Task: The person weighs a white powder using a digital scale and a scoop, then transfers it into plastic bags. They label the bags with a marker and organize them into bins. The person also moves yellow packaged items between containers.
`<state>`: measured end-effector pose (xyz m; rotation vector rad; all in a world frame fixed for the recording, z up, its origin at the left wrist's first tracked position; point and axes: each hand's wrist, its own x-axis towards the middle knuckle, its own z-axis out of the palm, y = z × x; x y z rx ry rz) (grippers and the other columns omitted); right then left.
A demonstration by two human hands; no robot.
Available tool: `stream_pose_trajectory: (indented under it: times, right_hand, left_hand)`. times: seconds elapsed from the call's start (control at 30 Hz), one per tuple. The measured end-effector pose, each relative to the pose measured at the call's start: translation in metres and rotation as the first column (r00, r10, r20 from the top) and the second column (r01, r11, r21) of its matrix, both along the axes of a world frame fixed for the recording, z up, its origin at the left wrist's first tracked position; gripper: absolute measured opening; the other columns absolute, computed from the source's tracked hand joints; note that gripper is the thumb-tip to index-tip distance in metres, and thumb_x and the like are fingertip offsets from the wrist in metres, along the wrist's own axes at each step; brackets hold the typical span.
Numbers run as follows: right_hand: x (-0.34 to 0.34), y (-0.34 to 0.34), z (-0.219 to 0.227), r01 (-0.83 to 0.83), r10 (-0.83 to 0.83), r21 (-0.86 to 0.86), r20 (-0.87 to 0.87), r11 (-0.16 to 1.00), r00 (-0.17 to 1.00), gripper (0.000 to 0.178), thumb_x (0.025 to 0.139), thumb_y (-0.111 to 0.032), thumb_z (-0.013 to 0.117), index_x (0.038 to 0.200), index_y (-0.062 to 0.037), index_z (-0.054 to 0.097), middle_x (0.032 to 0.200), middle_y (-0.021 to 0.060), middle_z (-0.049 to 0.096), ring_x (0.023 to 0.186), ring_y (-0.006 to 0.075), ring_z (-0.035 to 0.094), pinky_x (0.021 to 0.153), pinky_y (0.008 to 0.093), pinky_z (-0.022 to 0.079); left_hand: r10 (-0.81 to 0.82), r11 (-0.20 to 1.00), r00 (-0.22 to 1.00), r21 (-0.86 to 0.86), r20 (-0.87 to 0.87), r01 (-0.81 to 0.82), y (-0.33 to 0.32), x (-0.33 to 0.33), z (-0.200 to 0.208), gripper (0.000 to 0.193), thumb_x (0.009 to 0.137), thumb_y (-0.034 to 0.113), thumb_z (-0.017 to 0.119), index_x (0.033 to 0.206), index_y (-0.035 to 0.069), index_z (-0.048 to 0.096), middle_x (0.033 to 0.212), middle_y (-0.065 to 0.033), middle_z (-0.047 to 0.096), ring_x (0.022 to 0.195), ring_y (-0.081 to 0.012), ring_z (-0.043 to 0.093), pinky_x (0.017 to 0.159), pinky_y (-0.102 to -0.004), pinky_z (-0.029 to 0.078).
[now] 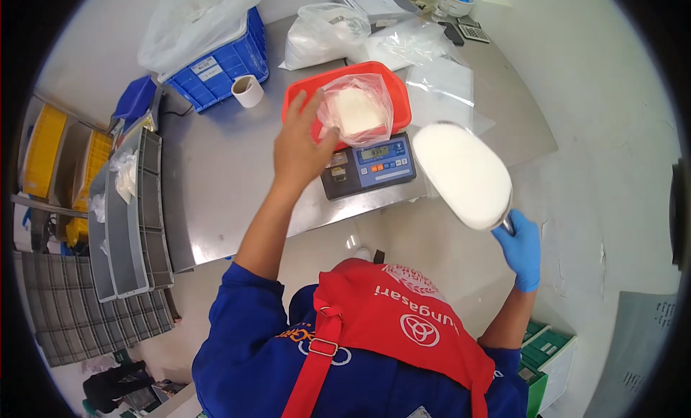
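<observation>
My right hand (520,251), in a blue glove, grips the handle of a large metal scoop (464,175) heaped with white powder. The scoop is held out to the right of the scale (374,166). A red plastic basket (400,110) rests on that scale, and an open clear bag (381,94) with pale powder (358,110) sits in it. My bare left hand (299,148) is at the basket's left side with its fingers spread. Its fingertips are close to the bag's edge; I cannot tell whether they touch it.
On the steel table (216,180) are a blue crate (245,58) lined with plastic, a white roll (247,92), a bag of white powder (324,35), clear plastic bags (440,87) and a calculator (473,33). Grey crates (133,224) stand left; green ones (541,353) are at lower right.
</observation>
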<state>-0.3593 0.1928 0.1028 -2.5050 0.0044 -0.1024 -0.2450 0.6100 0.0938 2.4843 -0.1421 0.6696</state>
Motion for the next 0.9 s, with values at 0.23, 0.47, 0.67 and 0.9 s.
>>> stream_pose_trajectory:
  times: [0.23, 0.47, 0.67, 0.9]
  right_hand:
    - [0.063, 0.032, 0.045, -0.145, 0.145, -0.003, 0.053, 0.989, 0.988, 0.031, 0.082, -0.022, 0.075, 0.085, 0.0029, 0.058, 0.065, 0.0196, 0.052, 0.056, 0.0269, 0.042, 0.055, 0.038, 0.041]
    - [0.099, 0.059, 0.062, -0.241, 0.245, -0.111, 0.019, 0.964, 0.969, 0.031, 0.083, -0.025, 0.074, 0.087, 0.0019, 0.06, 0.066, 0.0194, 0.052, 0.057, 0.0294, 0.045, 0.058, 0.038, 0.043]
    - [0.106, 0.053, 0.037, -0.259, 0.26, -0.038, 0.023, 0.965, 0.965, 0.034, 0.082, -0.026, 0.075, 0.083, 0.0023, 0.056, 0.066, 0.0218, 0.047, 0.058, 0.0279, 0.038, 0.057, 0.0393, 0.041]
    - [0.074, 0.017, 0.002, -0.13, 0.133, 0.06, -0.041, 0.99, 0.99, 0.038, 0.082, -0.028, 0.077, 0.078, 0.0019, 0.054, 0.064, 0.0202, 0.045, 0.057, 0.0244, 0.037, 0.055, 0.0384, 0.04]
  left_hand:
    - [-0.154, 0.985, 0.985, -0.091, -0.072, 0.148, 0.021, 0.029, 0.051, 0.034, 0.085, 0.027, 0.073, 0.116, 0.013, 0.072, 0.132, -0.0148, 0.061, 0.116, -0.0301, 0.063, 0.091, -0.0379, 0.052]
    - [-0.216, 0.939, 0.927, 0.197, -0.307, 0.284, 0.023, 0.081, 0.022, 0.042, 0.081, 0.025, 0.072, 0.122, 0.016, 0.068, 0.141, -0.0169, 0.054, 0.12, -0.0362, 0.059, 0.099, -0.0435, 0.049]
    - [-0.283, 0.912, 0.949, 0.269, -0.137, 0.311, 0.015, 0.082, 0.027, 0.063, 0.075, 0.017, 0.075, 0.136, 0.018, 0.059, 0.151, -0.0185, 0.043, 0.129, -0.0384, 0.052, 0.105, -0.0458, 0.045]
    - [-0.332, 0.939, 0.94, 0.122, 0.085, 0.321, -0.001, 0.096, 0.063, 0.061, 0.078, 0.018, 0.074, 0.137, 0.014, 0.057, 0.145, -0.0169, 0.05, 0.13, -0.0369, 0.051, 0.107, -0.0441, 0.044]
